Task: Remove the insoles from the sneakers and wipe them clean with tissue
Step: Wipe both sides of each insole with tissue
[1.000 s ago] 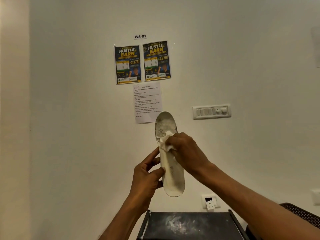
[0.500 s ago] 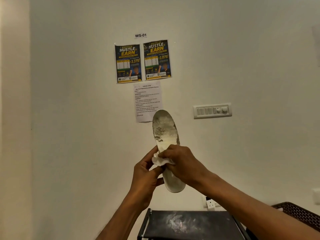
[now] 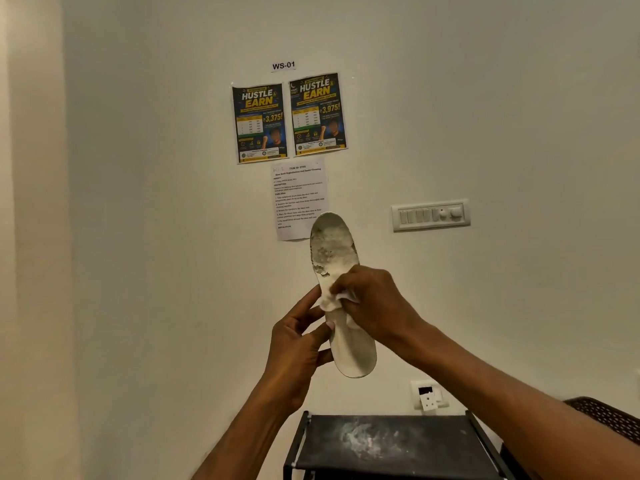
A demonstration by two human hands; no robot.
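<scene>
A white insole (image 3: 334, 251) stands almost upright in front of the wall, its upper part worn and grey-speckled. My left hand (image 3: 298, 344) grips its lower left edge, thumb on the face. My right hand (image 3: 372, 306) presses a crumpled white tissue (image 3: 332, 301) against the insole's middle. No sneakers are in view.
A black shoe rack top (image 3: 426, 441) with a white dusty smear sits below my hands. A dark woven basket edge (image 3: 609, 420) is at the lower right. On the wall hang two posters (image 3: 289, 117), a task sheet (image 3: 298, 192), a switch panel (image 3: 431, 214) and a socket (image 3: 427, 396).
My right hand slid the tissue down the insole from near the top to the middle, then slightly back up. The left hand kept its grip.
</scene>
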